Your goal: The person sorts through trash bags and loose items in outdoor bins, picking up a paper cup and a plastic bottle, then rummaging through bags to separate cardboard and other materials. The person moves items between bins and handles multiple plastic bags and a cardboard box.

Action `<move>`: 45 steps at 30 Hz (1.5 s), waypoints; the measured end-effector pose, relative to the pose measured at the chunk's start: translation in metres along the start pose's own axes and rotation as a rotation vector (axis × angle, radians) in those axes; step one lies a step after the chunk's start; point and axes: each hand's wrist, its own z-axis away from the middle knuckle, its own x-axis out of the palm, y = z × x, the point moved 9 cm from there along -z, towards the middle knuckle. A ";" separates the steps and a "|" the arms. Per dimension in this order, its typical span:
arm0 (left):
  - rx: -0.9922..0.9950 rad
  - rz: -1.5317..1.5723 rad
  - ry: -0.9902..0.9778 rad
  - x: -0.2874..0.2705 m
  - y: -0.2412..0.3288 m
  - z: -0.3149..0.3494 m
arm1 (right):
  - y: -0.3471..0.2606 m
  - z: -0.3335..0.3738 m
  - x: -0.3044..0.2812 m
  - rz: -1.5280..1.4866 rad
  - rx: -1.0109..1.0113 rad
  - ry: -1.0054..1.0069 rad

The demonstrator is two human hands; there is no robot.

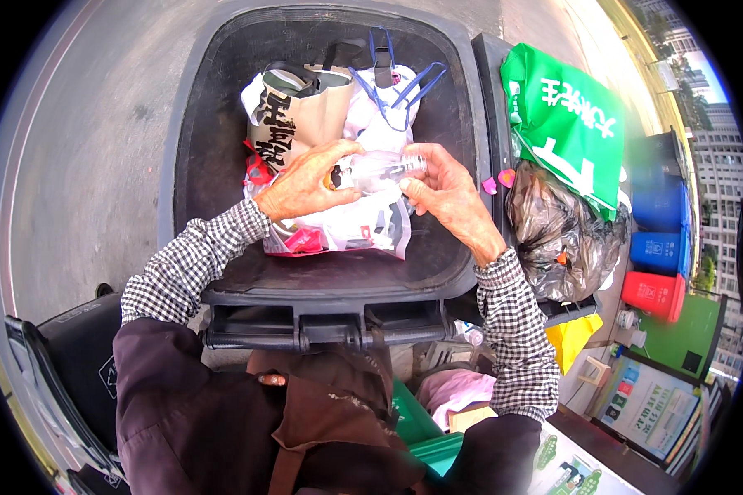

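Both my hands hold a clear, empty-looking bottle [370, 173] sideways over a large black wheeled bin [210, 173]. My left hand [312, 183] grips its left end, where a patch of orange and dark colour shows. At the other end, the fingers of my right hand [454, 194] close round the ridged part. Just below the bottle lies a white plastic bag [347, 235] with pink and red bits. Beyond my hands stand a tan paper bag [301, 124] with black lettering and a white bag with blue handles [376, 115].
At the right, a green bag [565, 120] and a dark translucent rubbish bag [557, 235] sit on a neighbouring bin. Blue bins [659, 247] and a red one [654, 293] stand farther right. Another black bin [74, 367] is at lower left, and a green crate [417, 417] below.
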 end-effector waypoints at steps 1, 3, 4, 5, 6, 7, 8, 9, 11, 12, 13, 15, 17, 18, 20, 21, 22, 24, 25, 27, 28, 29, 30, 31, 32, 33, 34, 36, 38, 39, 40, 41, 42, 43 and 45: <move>0.003 0.060 0.017 0.001 -0.005 -0.001 | 0.002 0.000 0.001 0.000 -0.017 0.012; -0.078 0.158 0.002 0.005 -0.008 -0.001 | 0.010 0.002 -0.001 0.004 -0.048 0.035; -0.118 0.208 -0.005 0.007 -0.010 -0.001 | 0.008 0.005 -0.006 0.090 -0.064 0.080; -0.134 0.214 -0.014 0.007 -0.010 0.000 | 0.008 0.007 -0.010 0.170 -0.080 0.118; -0.181 0.223 -0.052 0.009 -0.012 0.000 | 0.006 0.009 -0.012 0.252 -0.094 0.157; -0.227 0.234 -0.091 0.010 -0.013 0.001 | 0.005 0.012 -0.016 0.151 -0.070 0.181; -0.275 0.241 -0.128 0.009 -0.014 0.003 | -0.003 0.013 -0.017 0.142 -0.068 0.196; -0.271 0.284 -0.142 0.009 -0.014 0.002 | -0.009 0.015 -0.018 0.133 -0.066 0.212; -0.261 0.371 -0.172 0.010 -0.016 -0.001 | -0.015 0.021 -0.023 0.135 -0.088 0.262; -0.303 0.423 -0.202 0.013 -0.022 0.000 | -0.012 0.026 -0.025 0.119 -0.071 0.276; -0.346 0.475 -0.233 0.018 -0.030 0.003 | -0.009 0.031 -0.028 0.102 -0.054 0.290; -0.401 0.532 -0.307 0.031 -0.046 0.008 | -0.004 0.045 -0.033 0.043 -0.041 0.318; -0.381 0.453 -0.327 0.035 -0.046 0.009 | 0.002 0.067 -0.037 -0.041 -0.046 0.356; -0.370 0.415 -0.339 0.036 -0.041 0.007 | 0.006 0.079 -0.040 -0.082 -0.047 0.377; -0.412 0.219 -0.365 0.033 -0.044 0.002 | 0.011 0.108 -0.046 -0.153 -0.073 0.447; -0.426 0.123 -0.381 0.032 -0.045 -0.003 | 0.016 0.123 -0.049 -0.192 -0.072 0.486; -0.392 0.025 -0.421 0.034 -0.037 -0.010 | 0.022 0.138 -0.051 -0.233 -0.072 0.526; -0.313 -0.180 -0.503 0.044 -0.022 -0.027 | 0.034 0.165 -0.054 -0.256 -0.064 0.624; -0.202 -0.323 -0.484 0.050 -0.012 -0.037 | 0.038 0.174 -0.053 -0.273 -0.057 0.653; -0.092 -0.532 -0.527 0.067 0.003 -0.056 | 0.048 0.188 -0.052 -0.306 -0.051 0.700; -0.034 -0.636 -0.545 0.075 0.008 -0.065 | 0.053 0.194 -0.051 -0.322 -0.051 0.715; 0.055 -0.690 -0.565 0.084 0.011 -0.074 | 0.056 0.198 -0.050 -0.341 -0.046 0.730; 0.079 -0.745 -0.598 0.091 0.010 -0.082 | 0.059 0.201 -0.049 -0.347 -0.047 0.733; 0.103 -0.801 -0.630 0.097 0.010 -0.089 | 0.060 0.203 -0.048 -0.358 -0.059 0.735; 0.127 -0.856 -0.662 0.102 0.009 -0.094 | 0.062 0.206 -0.045 -0.370 -0.070 0.736; 0.157 -0.866 -0.674 0.105 0.011 -0.100 | 0.064 0.210 -0.045 -0.371 -0.062 0.747; 0.158 -0.890 -0.692 0.105 0.011 -0.103 | 0.065 0.213 -0.044 -0.372 -0.054 0.756; 0.167 -0.933 -0.728 0.106 0.019 -0.113 | 0.069 0.220 -0.044 -0.379 -0.042 0.776; 0.194 -0.911 -0.747 0.104 0.022 -0.118 | 0.072 0.225 -0.042 -0.391 -0.038 0.783; 0.193 -0.913 -0.754 0.102 0.022 -0.120 | 0.075 0.226 -0.040 -0.391 -0.039 0.781; 0.192 -0.915 -0.761 0.099 0.020 -0.121 | 0.077 0.226 -0.037 -0.401 -0.036 0.778; 0.226 -0.911 -0.741 0.096 0.020 -0.122 | 0.079 0.226 -0.034 -0.409 -0.030 0.775; 0.221 -0.911 -0.738 0.093 0.018 -0.123 | 0.080 0.225 -0.030 -0.417 -0.025 0.772; 0.216 -0.912 -0.736 0.088 0.017 -0.123 | 0.080 0.224 -0.027 -0.425 -0.012 0.775; 0.196 -0.913 -0.747 0.084 0.019 -0.124 | 0.081 0.223 -0.023 -0.436 -0.008 0.775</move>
